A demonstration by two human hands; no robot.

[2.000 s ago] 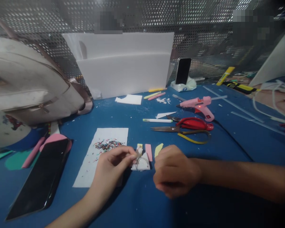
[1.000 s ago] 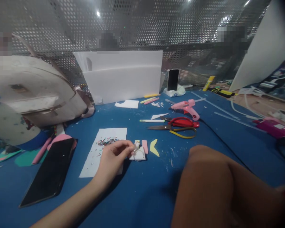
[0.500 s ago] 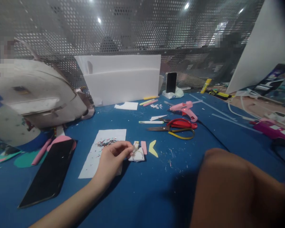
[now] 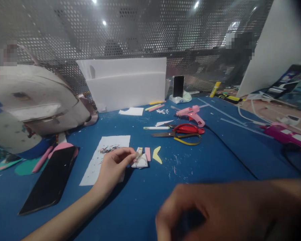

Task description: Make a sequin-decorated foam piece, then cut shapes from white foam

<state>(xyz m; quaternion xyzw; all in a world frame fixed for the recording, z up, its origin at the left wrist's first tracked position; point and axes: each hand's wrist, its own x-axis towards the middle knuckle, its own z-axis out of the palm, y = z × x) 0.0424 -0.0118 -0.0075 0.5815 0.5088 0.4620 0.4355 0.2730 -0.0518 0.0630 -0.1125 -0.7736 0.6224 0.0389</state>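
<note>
My left hand point(image 4: 115, 164) has thumb and fingertips pinched together on a small whitish piece point(image 4: 137, 155), whose exact kind I cannot make out. Directly under it lies a small white square point(image 4: 141, 162). Beside that are a pink foam strip point(image 4: 147, 154) and a yellow V-shaped cutout point(image 4: 157, 155). Beneath my left wrist is a white paper sheet point(image 4: 91, 172) with a heap of dark, multicoloured glitter point(image 4: 109, 148). My right hand point(image 4: 190, 211) is large, blurred and close to the camera at the lower right; its fingers are bent and the tips fall outside the picture.
Scissors point(image 4: 187, 138) with red and yellow handles lie past the cutouts, near a pink glue gun point(image 4: 190, 114) with a black cord. A black phone point(image 4: 50, 180) rests at left before a pale backpack point(image 4: 37, 103). White boards point(image 4: 127, 87) stand at the back.
My right hand has swung down and leftward into the lower foreground, its bent fingers now showing. My left hand keeps its pinch; the whole view has shifted slightly.
</note>
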